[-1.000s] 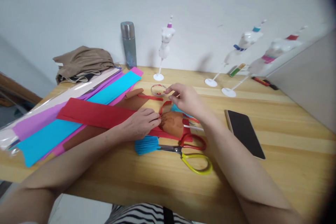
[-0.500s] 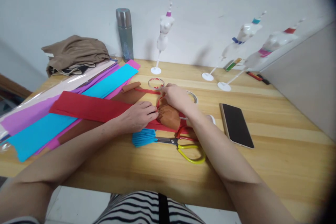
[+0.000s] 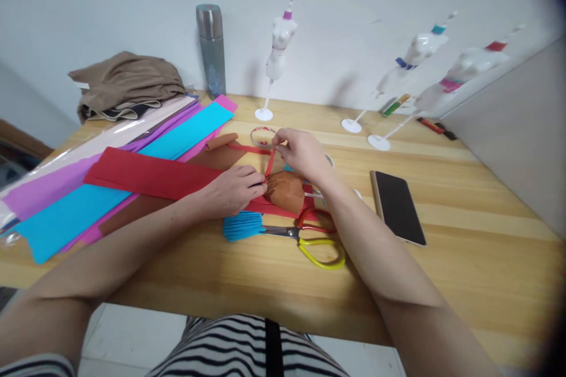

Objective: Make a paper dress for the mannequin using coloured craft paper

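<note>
My left hand (image 3: pixel 232 189) is closed at the gathered end of a puffed brown crepe-paper piece (image 3: pixel 287 191), its fingertips pinching there. A white rod sticks out of the puff's right side, and what lies inside is hidden. Between the thumb and fingers of my right hand (image 3: pixel 303 156) is the upper end of a narrow red paper strip (image 3: pixel 270 164), which runs down to my left fingertips. Underneath lies a wide red paper band (image 3: pixel 154 175). Scissors (image 3: pixel 289 232) with one red and one yellow handle lie just in front, their tips against pleated blue paper (image 3: pixel 242 227).
Blue paper (image 3: pixel 177 135) and purple paper lie at left beside a brown cloth (image 3: pixel 128 82). A flask (image 3: pixel 211 53) and small white mannequins (image 3: pixel 282 41) stand along the wall. A clear tape ring (image 3: pixel 253 140) sits behind my hands; a phone (image 3: pixel 398 206) lies right.
My right hand has lifted slightly, drawing the red strip up straighter from the brown puff. My left hand keeps its pinch. The whole view has shifted a little.
</note>
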`<state>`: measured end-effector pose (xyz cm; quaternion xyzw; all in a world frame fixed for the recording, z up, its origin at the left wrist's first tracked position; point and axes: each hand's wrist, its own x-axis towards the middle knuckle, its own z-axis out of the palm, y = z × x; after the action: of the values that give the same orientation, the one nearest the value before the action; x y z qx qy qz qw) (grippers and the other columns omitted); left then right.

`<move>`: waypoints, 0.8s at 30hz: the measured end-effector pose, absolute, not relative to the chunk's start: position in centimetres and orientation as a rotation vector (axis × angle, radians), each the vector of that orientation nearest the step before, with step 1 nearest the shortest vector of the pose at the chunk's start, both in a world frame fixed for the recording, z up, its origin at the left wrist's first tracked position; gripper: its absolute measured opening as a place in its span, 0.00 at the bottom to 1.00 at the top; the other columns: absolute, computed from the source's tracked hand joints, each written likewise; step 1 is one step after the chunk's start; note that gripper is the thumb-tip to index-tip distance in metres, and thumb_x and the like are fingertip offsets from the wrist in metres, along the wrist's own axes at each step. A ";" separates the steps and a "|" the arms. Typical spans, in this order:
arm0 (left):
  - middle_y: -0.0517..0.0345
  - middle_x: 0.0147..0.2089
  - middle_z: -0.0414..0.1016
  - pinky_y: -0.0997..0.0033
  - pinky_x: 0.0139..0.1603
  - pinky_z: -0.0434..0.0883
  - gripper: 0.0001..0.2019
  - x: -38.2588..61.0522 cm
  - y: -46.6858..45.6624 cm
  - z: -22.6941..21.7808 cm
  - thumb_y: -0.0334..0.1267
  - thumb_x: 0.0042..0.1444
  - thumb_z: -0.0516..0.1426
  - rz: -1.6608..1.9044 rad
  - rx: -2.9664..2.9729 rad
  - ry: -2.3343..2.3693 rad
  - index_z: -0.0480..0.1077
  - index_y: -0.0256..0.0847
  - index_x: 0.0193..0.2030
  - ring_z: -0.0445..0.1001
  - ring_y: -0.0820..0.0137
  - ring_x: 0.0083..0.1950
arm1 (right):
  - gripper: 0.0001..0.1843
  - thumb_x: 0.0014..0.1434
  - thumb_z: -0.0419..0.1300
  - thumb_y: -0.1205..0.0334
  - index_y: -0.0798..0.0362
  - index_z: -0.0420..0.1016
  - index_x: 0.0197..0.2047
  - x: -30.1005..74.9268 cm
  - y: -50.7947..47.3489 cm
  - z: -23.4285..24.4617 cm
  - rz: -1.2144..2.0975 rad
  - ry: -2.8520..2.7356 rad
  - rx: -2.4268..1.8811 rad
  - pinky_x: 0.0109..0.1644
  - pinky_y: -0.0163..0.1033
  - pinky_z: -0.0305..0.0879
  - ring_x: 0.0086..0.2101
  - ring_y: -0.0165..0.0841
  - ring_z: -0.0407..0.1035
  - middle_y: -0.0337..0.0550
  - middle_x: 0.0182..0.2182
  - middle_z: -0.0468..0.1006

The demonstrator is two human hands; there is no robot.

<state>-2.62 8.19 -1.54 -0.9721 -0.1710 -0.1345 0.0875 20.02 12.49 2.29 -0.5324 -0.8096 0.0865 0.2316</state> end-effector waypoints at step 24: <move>0.44 0.49 0.80 0.59 0.52 0.71 0.16 -2.4 8.1 -1.0 0.29 0.68 0.50 -0.384 -2.908 -0.494 0.76 0.33 0.54 0.72 0.59 0.49 | 0.19 0.60 0.57 0.75 0.60 0.82 0.52 20.6 11.7 5.4 0.412 -2.250 -1.420 0.47 0.41 0.65 0.41 0.39 0.73 0.56 0.46 0.83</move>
<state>-2.44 8.11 -1.01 -0.9742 -0.1654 -0.1287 0.0836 20.60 11.69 5.39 -0.5143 -0.8146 0.1491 0.2228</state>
